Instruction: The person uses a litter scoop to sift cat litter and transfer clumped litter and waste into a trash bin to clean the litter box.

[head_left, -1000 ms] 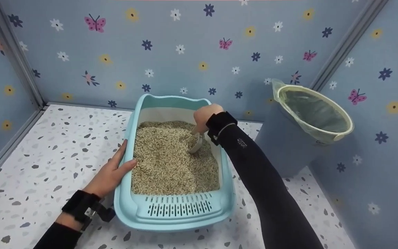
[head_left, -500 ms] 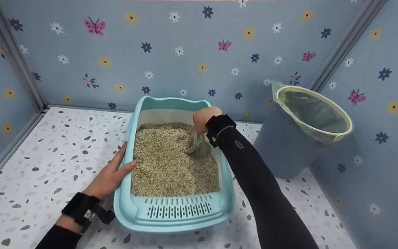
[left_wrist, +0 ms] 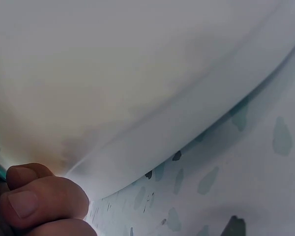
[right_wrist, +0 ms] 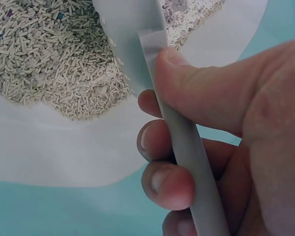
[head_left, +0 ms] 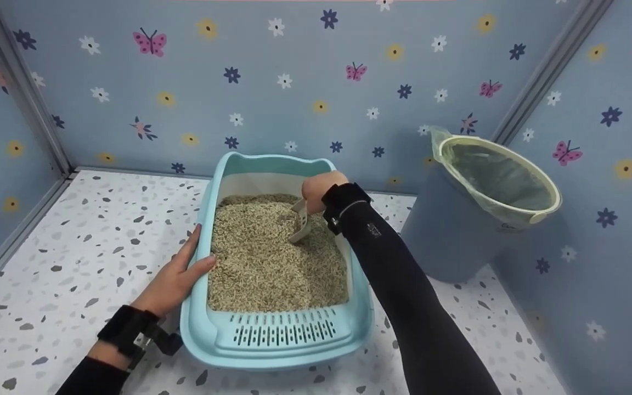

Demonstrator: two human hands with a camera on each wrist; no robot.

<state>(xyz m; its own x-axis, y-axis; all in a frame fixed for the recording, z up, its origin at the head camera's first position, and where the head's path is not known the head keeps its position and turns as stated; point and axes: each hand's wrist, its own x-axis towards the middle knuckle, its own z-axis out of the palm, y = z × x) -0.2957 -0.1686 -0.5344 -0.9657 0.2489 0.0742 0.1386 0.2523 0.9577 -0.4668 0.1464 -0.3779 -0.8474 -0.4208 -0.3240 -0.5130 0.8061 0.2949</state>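
Note:
A light blue litter box (head_left: 198,329) with a slotted front ledge sits on the floor, filled with pale pellet litter (head_left: 255,263). My left hand (head_left: 168,281) holds its left side, thumb over the rim and fingers along the outer wall. In the left wrist view, fingertips (left_wrist: 44,201) lie against the white side of the box (left_wrist: 118,73). My right hand (head_left: 320,191) grips a pale litter scoop (head_left: 299,233) whose blade is partly in the litter. The right wrist view shows thumb and fingers wrapped round the scoop's handle (right_wrist: 184,142).
A tall blue-grey bin (head_left: 447,236) lined with a greenish bag (head_left: 491,175) stands to the right. Flowered panels (head_left: 283,82) enclose the back and both sides. The speckled floor (head_left: 102,236) extends left of the box.
My right hand has moved slightly left with the scoop, its blade shifting left through the litter. My left hand stays on the rim.

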